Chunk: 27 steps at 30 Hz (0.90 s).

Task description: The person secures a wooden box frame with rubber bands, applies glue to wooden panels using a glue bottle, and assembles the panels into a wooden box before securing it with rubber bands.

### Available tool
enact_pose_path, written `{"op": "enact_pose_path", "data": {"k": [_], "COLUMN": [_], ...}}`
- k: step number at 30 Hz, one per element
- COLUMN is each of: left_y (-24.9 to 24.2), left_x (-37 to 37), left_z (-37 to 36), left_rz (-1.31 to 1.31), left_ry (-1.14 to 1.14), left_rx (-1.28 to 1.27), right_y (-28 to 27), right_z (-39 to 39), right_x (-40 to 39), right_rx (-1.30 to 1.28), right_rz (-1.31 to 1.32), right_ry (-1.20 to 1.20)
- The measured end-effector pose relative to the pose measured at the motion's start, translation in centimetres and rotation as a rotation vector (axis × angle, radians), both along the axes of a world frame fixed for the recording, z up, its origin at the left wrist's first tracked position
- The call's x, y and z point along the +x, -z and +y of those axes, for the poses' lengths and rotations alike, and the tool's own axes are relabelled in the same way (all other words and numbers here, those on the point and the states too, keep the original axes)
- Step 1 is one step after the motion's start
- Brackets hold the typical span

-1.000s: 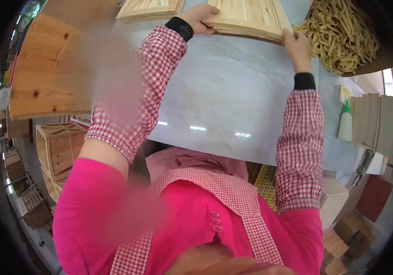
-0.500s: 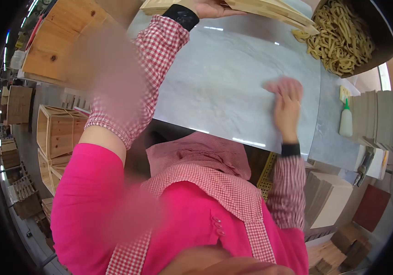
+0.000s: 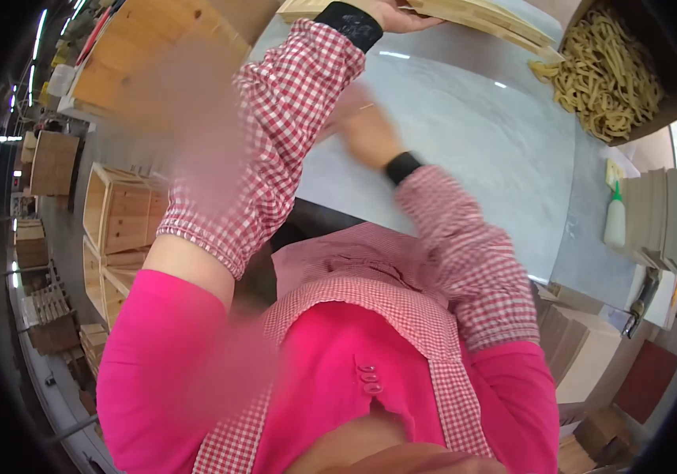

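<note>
At the top edge of the view, my left hand (image 3: 405,16) grips a light wooden frame (image 3: 496,25), whose far part is out of view. My right hand (image 3: 368,136), blurred by motion, presses a pinkish cloth (image 3: 346,104) on the glossy grey marbled tabletop (image 3: 465,134), beside my left forearm. Its fingers are smeared, and the cloth's outline is unclear.
A box (image 3: 674,71) of tan, band-like strips (image 3: 607,79) stands at upper right. Below it are a white glue bottle (image 3: 615,217) and stacked boards (image 3: 666,213). Wooden crates (image 3: 127,209) stand at left, below a large wooden panel (image 3: 145,55).
My right hand has swept left across the tabletop with the pinkish cloth, towards my left forearm. My left hand stays at the wooden frame. The whole view has shifted slightly.
</note>
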State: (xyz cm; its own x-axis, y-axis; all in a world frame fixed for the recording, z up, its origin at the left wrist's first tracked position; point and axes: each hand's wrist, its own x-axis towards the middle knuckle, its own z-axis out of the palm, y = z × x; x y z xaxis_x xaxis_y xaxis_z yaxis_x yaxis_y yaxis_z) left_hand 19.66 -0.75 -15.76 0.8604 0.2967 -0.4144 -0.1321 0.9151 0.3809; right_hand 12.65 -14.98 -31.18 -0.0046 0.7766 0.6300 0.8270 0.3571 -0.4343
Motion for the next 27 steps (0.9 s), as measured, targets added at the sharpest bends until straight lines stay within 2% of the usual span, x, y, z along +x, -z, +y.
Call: {"op": "enact_pose_path", "data": {"k": [1, 2, 3, 4, 6, 7, 9, 10, 11, 12, 14, 15, 17, 18, 19, 21, 23, 24, 26, 27], "left_y": [0.4, 0.7, 0.5, -0.2, -1.6, -1.2, -0.7, -0.6, -0.3, 0.2, 1.4, 1.6, 2.5, 6.5, 6.1, 8.9, 7.5, 5.7, 2.6, 2.1], "left_x": [-0.3, -0.8, -1.4, -2.1, -3.6, -4.4, -4.9, -5.2, -5.3, -5.0, -4.5, -4.8, -5.4, -4.0, -4.6, -4.6, -7.2, -7.8, -10.6, -12.1], "left_z": [0.4, 0.6, 0.6, -0.3, -1.4, -1.5, -1.1, -1.0, -1.4, -2.0, -3.0, -2.8, -1.6, 1.4, 1.1, 3.0, 1.1, -0.7, -3.5, -4.7], "left_rz": [0.001, 0.0, 0.003, 0.054, 0.148, 0.152, 0.182, 0.192, 0.187, 0.224, 0.297, 0.289, 0.208, 0.039, 0.037, 0.208, 0.211, 0.204, 0.284, 0.28], "left_ry": [0.001, 0.004, -0.007, -0.07, -0.195, -0.203, -0.155, -0.131, -0.129, -0.202, -0.344, -0.335, -0.144, -0.143, -0.067, -0.089, -0.197, -0.18, -0.36, -0.361], "left_rx": [0.02, 0.041, 0.041, 0.045, 0.054, 0.044, -0.026, -0.057, -0.058, -0.007, 0.099, 0.11, 0.239, 0.182, 0.029, 0.102, 0.231, 0.244, 0.543, 0.548], "right_y": [-1.0, 0.7, 0.9, 1.7, 3.5, 3.8, 3.0, 2.8, 2.3, 1.9, 0.3, -0.2, -0.5, -0.4, -0.4, -0.9, -1.2, -0.8, -1.8, -1.0], "right_z": [-1.1, -1.9, -3.8, -5.5, -8.5, -8.2, -6.0, -4.7, -3.9, -3.5, -4.0, -4.5, -5.3, -6.5, -7.9, -12.7, -18.1, -21.8, -28.1, -30.9], "right_x": [3.9, 8.1, 12.1, 16.8, 20.7, 19.1, 12.4, 7.2, 1.8, -3.1, -9.9, -11.3, -10.4, -9.1, -7.7, -2.3, 3.2, 6.5, 10.4, 12.5], "right_rx": [-0.028, 0.024, 0.044, -0.177, 0.016, 0.009, -0.125, 0.012, 0.042, -0.017, -0.03, -0.07, -0.008, 0.042, 0.09, -0.002, -0.079, -0.085, -0.067, -0.103], "right_rz": [0.009, 0.132, -0.047, 0.098, -0.573, -0.574, -0.132, -0.201, -0.03, -0.07, -0.074, -0.099, -0.076, -0.051, -0.025, -0.039, -0.01, 0.023, -0.195, -0.195], "right_ry": [-0.008, 0.092, 0.274, 0.319, 0.842, 0.83, 0.508, 0.397, 0.202, 0.076, 0.035, 0.048, 0.075, 0.089, 0.11, 0.249, 0.473, 0.611, 0.973, 1.092]}}
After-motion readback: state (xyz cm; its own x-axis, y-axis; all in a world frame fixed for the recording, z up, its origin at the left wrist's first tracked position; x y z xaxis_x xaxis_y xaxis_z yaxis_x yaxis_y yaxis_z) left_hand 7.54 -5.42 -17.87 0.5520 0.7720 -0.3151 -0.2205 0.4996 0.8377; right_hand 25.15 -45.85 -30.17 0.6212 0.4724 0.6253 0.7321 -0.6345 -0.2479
